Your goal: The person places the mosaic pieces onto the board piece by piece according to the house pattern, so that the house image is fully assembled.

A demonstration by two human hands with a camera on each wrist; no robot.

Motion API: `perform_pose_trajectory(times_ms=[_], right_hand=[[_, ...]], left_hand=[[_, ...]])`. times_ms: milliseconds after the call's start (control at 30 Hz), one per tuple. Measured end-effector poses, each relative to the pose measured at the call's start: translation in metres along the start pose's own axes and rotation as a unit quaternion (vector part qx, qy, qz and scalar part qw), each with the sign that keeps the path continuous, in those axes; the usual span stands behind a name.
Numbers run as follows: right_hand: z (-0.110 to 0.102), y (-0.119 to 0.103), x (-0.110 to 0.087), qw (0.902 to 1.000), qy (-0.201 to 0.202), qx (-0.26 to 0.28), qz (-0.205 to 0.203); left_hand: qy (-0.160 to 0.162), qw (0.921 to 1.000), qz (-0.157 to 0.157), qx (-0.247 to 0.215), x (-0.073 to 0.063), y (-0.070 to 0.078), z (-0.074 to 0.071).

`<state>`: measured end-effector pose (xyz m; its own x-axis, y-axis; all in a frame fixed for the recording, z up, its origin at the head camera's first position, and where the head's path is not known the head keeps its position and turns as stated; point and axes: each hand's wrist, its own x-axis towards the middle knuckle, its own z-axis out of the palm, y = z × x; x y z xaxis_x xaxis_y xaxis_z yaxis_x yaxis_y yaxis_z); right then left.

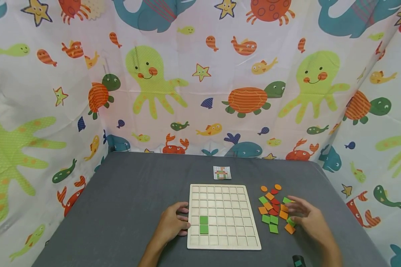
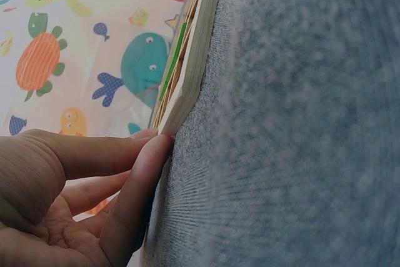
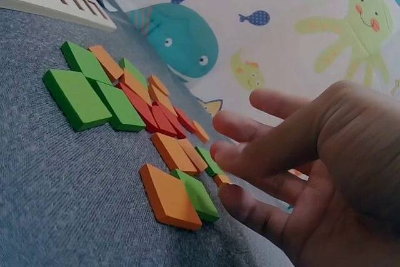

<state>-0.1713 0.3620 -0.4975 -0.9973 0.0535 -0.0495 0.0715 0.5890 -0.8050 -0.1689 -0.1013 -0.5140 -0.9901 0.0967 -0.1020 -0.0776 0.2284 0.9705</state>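
A pale wooden grid board (image 1: 227,241) lies on the grey cloth. Two green square tiles (image 1: 204,224) sit in its left part, one directly above the other. My left hand (image 1: 173,223) is at the board's left side, and in the left wrist view its thumb and a finger pinch the board's edge (image 2: 190,85). Over the right side of a loose group of tiles hovers my right hand (image 1: 307,218), its fingers loosely bent with no tile seen between them. Green tiles (image 3: 78,99), orange tiles (image 3: 169,195) and red tiles (image 3: 165,120) lie near those fingers.
A small card with a coloured grid pattern (image 1: 222,172) lies behind the board. Two round orange pieces (image 1: 278,187) are at the back of the tile group. A black object (image 1: 298,260) shows at the front edge. A curtain with sea animals (image 1: 200,92) surrounds the table.
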Motion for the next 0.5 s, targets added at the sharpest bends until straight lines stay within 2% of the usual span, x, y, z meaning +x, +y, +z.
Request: perform_pose_trajectory(times_ms=[200,500], right_hand=[[-0.002,0.005,-0.001,0.9999,-0.015,0.006,-0.001],[-0.004,0.012,0.004,0.9986,-0.036,0.015,0.036]], left_hand=[[-0.001,1.0,-0.001,0.001,0.0,0.0,0.0],[-0.002,1.0,-0.004,0.005,0.0,0.001,0.0]])
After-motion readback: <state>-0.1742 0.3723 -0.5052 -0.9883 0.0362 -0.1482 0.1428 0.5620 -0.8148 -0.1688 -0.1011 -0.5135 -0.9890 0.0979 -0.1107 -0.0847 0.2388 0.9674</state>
